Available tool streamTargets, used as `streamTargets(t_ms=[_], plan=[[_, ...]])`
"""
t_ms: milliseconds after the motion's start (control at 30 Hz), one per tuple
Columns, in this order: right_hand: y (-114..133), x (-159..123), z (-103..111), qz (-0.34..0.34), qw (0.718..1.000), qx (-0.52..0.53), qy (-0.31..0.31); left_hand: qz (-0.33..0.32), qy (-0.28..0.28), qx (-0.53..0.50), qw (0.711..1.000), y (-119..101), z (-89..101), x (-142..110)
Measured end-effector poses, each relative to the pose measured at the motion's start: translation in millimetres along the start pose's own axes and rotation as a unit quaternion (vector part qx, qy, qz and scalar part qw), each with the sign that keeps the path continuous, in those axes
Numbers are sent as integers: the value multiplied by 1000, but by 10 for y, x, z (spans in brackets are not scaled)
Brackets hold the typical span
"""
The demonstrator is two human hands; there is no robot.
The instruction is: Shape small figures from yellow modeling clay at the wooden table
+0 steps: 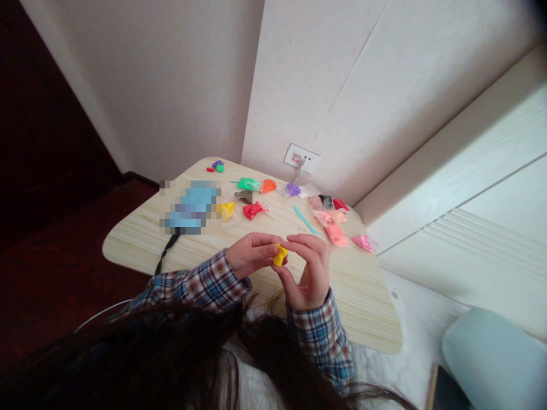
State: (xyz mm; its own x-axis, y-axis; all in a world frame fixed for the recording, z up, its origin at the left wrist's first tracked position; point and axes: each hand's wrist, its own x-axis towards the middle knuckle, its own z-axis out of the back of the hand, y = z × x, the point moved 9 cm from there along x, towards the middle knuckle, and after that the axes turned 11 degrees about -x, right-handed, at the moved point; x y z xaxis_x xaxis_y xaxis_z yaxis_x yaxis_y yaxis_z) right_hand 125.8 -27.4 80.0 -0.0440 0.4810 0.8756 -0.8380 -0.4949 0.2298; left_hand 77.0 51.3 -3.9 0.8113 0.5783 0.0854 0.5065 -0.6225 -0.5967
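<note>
Between my two hands, above the near part of the table, is a small lump of yellow modelling clay (280,255). My left hand (254,253) pinches it from the left with fingers pressed together. On the other side, my right hand (310,270) curves around it, thumb below and fingertips above, touching the clay. Beyond my hands lie an opened bag of yellow clay (226,210), a bag of red clay (254,210) and a light blue modelling tool (305,220).
Bags of green clay (248,184), orange clay (268,185), purple clay (293,189) and pink clay (337,234) lie farther back. Small shaped clay pieces (219,167) sit at the far left corner. A blurred-out blue object (192,205) with a black strap lies left. A wall socket (302,158) holds a plug.
</note>
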Motion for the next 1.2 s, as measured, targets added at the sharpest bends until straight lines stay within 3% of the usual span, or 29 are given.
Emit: streamTargets(t_ms=[500, 900, 1067, 1200], plan=[[-30, 13, -34, -26, 997, -66, 6, 7, -24, 29, 999, -12, -9, -3], [-208, -37, -9, -76, 996, -29, -25, -39, -83, 31, 995, -115, 35, -12], [-315, -87, 26, -119, 991, -21, -58, -86, -87, 85, 989, -196, 6, -21], [-296, -82, 27, -107, 992, -7, -59, -103, -89, 119, 984, -225, -14, -23]])
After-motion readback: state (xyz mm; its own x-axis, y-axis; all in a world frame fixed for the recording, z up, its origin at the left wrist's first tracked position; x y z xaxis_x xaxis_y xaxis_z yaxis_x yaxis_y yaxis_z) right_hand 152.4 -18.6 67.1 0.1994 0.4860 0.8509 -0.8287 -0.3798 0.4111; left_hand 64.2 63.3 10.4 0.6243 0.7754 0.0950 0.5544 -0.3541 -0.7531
